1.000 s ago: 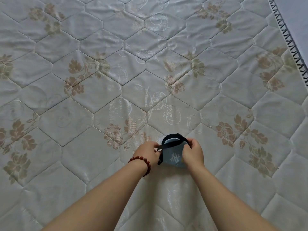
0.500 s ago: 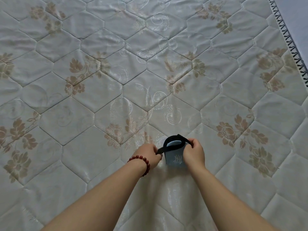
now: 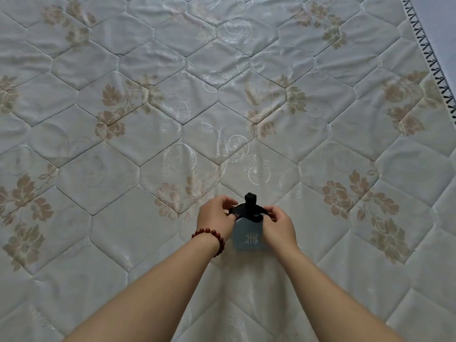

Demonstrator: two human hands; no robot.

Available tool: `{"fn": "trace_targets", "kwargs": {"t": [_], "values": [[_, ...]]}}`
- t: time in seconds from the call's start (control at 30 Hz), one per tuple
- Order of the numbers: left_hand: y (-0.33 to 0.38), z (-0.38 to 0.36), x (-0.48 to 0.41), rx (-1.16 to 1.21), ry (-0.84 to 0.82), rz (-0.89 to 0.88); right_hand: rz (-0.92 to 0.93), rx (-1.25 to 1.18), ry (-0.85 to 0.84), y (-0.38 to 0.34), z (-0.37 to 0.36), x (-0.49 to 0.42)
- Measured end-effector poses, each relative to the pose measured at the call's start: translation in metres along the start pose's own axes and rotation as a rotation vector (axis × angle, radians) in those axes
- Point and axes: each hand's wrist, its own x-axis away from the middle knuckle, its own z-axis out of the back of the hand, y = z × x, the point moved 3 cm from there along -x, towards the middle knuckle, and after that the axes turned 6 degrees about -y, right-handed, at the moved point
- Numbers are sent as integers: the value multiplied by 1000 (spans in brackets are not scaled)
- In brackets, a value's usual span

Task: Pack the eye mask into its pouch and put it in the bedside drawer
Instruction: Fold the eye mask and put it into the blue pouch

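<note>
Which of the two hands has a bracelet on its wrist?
The left hand, with a red bead bracelet; the right hand has a bare wrist. Both pinch the black eye mask.

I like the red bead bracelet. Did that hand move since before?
Yes. The left hand slid a little farther up the mattress, closer to the brown flower print, and pinches the black eye mask atop the pouch.

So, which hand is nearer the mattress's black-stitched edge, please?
Right. The right hand holds the pouch on the side facing the black-stitched edge; the left hand, the far side.
</note>
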Motion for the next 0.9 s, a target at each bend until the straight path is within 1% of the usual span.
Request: {"fn": "trace_targets", "kwargs": {"t": [0.17,0.27,0.5,0.63,0.77,0.9], "values": [[-3,2,-2,-12,-2,-8,54,98,65,-1,6,-1],[-3,3,-3,-5,3,-7,84,149,76,-5,9,0],[-2,6,-5,-23,5,-3,193,146,-15,-17,4,4],[-4,7,-5,38,4,16,247,190,-69,-19,0,5],[-5,7,-5,65,-2,22,233,177,-84,-18,-4,5],[-5,4,-6,78,-41,12,189,187,-2,-14,-5,0]]}}
